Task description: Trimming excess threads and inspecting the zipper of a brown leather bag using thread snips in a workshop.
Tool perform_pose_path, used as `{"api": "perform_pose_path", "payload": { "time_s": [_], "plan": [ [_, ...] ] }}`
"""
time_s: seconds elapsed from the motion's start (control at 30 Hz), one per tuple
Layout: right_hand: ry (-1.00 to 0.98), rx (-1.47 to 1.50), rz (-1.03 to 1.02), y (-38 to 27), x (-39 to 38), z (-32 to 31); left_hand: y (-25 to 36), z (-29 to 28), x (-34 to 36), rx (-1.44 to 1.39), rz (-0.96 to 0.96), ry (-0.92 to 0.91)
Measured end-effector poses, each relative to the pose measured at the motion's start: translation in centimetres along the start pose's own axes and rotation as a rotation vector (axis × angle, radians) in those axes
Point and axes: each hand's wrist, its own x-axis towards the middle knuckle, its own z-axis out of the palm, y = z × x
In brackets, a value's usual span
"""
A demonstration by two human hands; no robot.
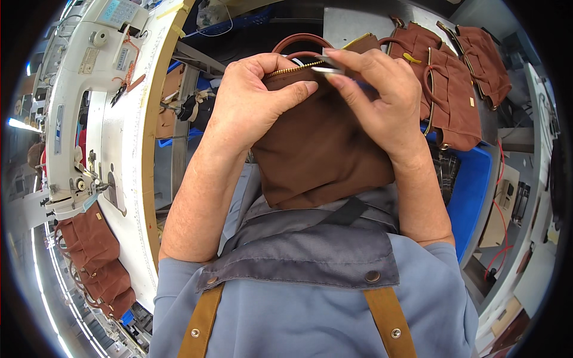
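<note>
A brown fabric bag (pixel 322 149) with red-brown handles (pixel 301 37) rests against my lap at the center. My left hand (pixel 256 95) grips its top edge beside a gold-toothed zipper (pixel 289 68), with the thumb on the fabric below the teeth. My right hand (pixel 382 95) pinches a small, blurred silvery metal tool (pixel 325 69) between thumb and forefinger, right at the zipper. The exact shape of the tool cannot be made out. Below the bag is a dark gray apron (pixel 298 262) with tan straps.
A white sewing machine (pixel 86 42) stands on a table (pixel 131 238) at my left, with more brown bags (pixel 89 244) beside it. Several finished-looking brown bags (pixel 453 89) lie on a metal surface at upper right, above a blue bin (pixel 471 203). Another blue basket (pixel 224 18) is behind.
</note>
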Motion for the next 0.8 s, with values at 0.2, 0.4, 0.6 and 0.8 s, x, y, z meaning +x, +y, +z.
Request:
{"api": "perform_pose_path", "payload": {
  "time_s": [0.2, 0.4, 0.6, 0.8],
  "plan": [
    [-0.002, -0.019, 0.036, 0.5, -0.4, 0.0, -0.5, -0.1, 0.6, -0.121, -0.052, -0.022],
    [-0.005, -0.062, 0.022, 0.5, -0.4, 0.1, -1.1, -0.6, 0.9, -0.266, -0.071, -0.092],
    [-0.007, -0.043, 0.008, 0.3, -0.3, 0.2, -1.2, -0.6, 0.9, -0.336, -0.083, -0.117],
    [-0.006, -0.044, 0.016, 0.4, -0.3, 0.2, -1.2, -0.6, 0.9, -0.345, -0.071, -0.126]
  ]
}}
